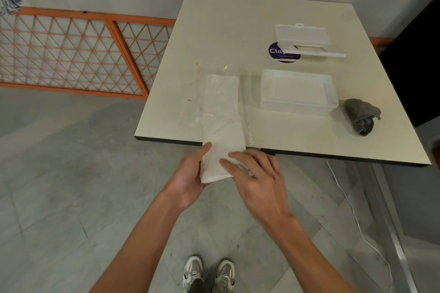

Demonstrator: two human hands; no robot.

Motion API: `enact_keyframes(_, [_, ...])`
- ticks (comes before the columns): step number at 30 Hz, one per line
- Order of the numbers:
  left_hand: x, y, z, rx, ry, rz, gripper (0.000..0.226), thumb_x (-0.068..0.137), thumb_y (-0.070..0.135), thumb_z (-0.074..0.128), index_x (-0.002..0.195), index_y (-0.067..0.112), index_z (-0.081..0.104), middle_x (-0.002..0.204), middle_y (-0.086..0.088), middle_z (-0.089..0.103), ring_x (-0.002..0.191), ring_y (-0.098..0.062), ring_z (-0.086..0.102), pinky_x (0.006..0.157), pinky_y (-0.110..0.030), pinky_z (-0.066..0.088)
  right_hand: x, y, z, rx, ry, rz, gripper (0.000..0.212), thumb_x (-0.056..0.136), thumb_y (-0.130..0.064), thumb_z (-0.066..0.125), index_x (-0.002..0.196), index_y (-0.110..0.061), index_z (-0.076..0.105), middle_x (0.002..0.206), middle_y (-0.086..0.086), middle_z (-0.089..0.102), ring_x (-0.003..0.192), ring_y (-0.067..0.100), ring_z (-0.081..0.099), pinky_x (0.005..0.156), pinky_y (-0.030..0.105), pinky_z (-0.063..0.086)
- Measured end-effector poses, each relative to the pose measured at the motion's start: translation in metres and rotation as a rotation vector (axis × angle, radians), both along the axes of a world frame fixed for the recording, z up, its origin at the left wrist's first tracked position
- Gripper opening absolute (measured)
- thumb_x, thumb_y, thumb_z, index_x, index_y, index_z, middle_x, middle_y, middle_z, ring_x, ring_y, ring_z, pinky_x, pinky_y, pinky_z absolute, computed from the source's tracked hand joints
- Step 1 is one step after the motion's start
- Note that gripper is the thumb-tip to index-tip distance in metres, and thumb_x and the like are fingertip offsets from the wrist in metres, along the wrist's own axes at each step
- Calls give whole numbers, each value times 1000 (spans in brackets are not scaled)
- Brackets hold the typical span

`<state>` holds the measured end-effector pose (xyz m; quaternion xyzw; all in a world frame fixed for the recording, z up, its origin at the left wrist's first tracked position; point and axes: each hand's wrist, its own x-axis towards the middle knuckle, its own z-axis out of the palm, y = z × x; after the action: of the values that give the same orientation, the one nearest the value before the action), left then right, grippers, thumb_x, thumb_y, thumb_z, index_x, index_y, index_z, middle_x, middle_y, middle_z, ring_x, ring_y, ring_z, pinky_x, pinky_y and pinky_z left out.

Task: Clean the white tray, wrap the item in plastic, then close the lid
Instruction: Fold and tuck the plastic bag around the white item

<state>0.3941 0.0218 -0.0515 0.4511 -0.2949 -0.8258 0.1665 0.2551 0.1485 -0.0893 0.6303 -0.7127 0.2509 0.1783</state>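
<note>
At the near edge of the bench (238, 31), the white item (222, 112) is lying lengthwise on the clear plastic (245, 112), its near end overhanging. The left grip (190, 178) is cupping that end from beneath, thumb on its left side; the right grip (257, 178), fingers nearly straight, is resting on top. It is looking light and soft, the plastic slippery: holding both long sides is probably suiting it best.
</note>
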Motion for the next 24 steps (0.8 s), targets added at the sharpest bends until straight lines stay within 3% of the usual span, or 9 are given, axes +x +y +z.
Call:
enact_keyframes(6, [-2,17,-2,-104,-90,-75,28,106,15,59,133,9,65,124,-16,74,113,-35,72,92,-46,60,6,25,1,159,-38,150,51,87,-8,82,133,-29,74,137,-1,68,122,29,64,97,43,52])
enact_keyframes(8, [-2,24,0,-202,-166,-94,27,105,9,57,132,11,63,123,-14,75,112,-34,73,91,-47,61,7,33,8,253,-90,201,46,94,-18,76,137,-32,70,145,-3,63,131,27,58,104,42,48])
enact_keyframes(12, [9,33,17,-415,-283,-204,31,106,11,54,133,24,62,122,1,75,113,-21,72,102,-50,57,3,53,27,389,-220,253,40,100,-51,67,139,-39,68,153,-12,53,144,18,48,115,40,40])
enact_keyframes(15, [22,40,32,-556,-307,-305,35,106,14,51,136,29,59,125,9,73,117,-14,69,106,-49,54,-3,62,47,351,-406,211,39,97,-62,69,127,-38,75,149,-16,56,141,13,50,113,41,42])
enact_keyframes(18, [30,50,57,-613,-277,-405,35,109,19,52,139,37,57,127,17,70,118,-8,67,107,-44,53,-12,62,80,199,-652,57,35,100,-54,70,129,-35,74,144,-17,59,135,12,56,112,40,47])
enact_keyframes(22, [33,63,87,-580,-204,-571,34,109,29,55,141,42,55,129,15,70,118,-9,67,105,-44,54,-27,56,117,265,-971,-108,66,96,-57,71,155,-44,45,149,-19,52,137,3,51,112,30,45])
enact_keyframes(24, [27,63,103,-584,-165,-657,34,110,31,54,142,42,54,128,13,70,118,-11,68,102,-40,56,-39,52,132,334,-1112,-116,74,94,-57,75,157,-49,37,144,-16,57,131,2,56,108,31,49])
